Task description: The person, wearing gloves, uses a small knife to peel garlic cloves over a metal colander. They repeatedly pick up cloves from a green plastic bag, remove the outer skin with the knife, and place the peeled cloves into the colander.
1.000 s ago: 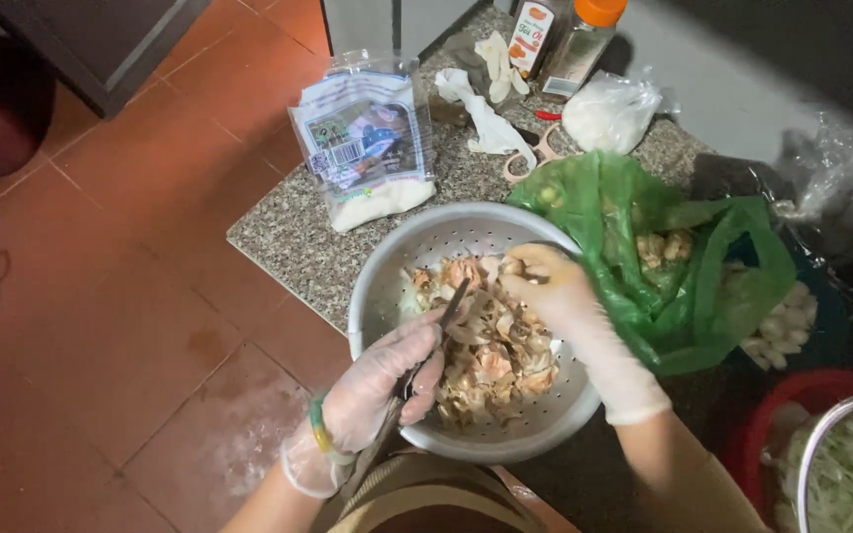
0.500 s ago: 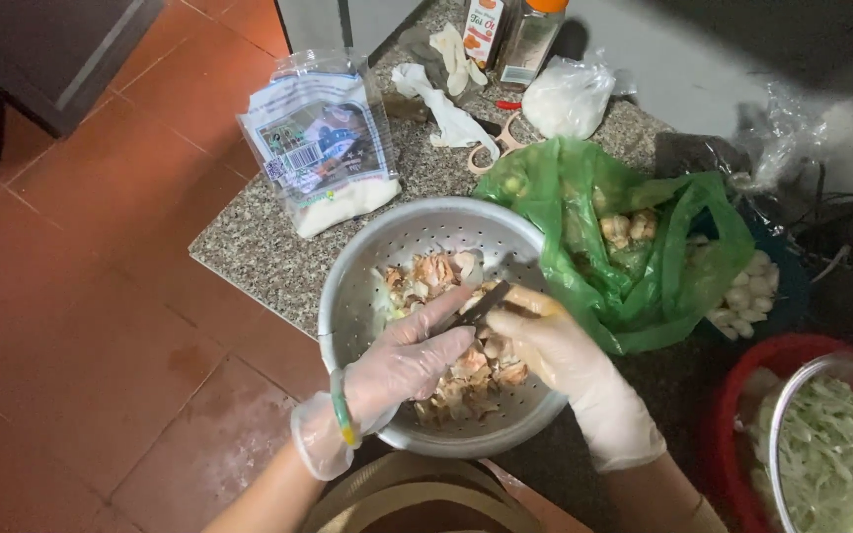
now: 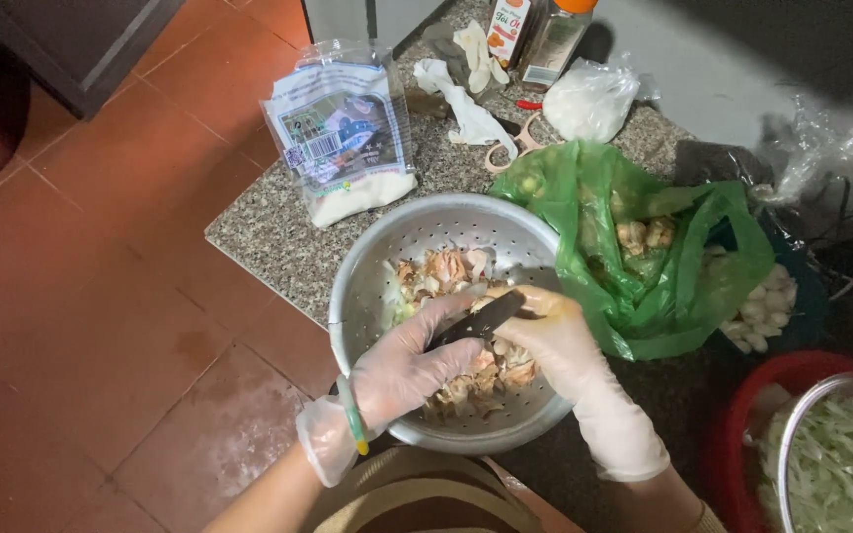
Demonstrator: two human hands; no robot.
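Centrally, the gloved left hand [image 3: 409,367] grips a dark knife [image 3: 478,322] over the perforated metal colander [image 3: 397,247]; the gloved right hand [image 3: 553,341] is cupped narrowly around a small piece, its nature unclear, touching the blade. Both hands hover above pinkish shellfish scraps [image 3: 446,268] inside the colander, which overhangs the granite counter's [image 3: 259,237] near edge. A green plastic bag [image 3: 703,296] presses its right rim; a salt pouch [image 3: 343,128] lies behind. Open tiled floor [image 3: 101,296] extends leftward.
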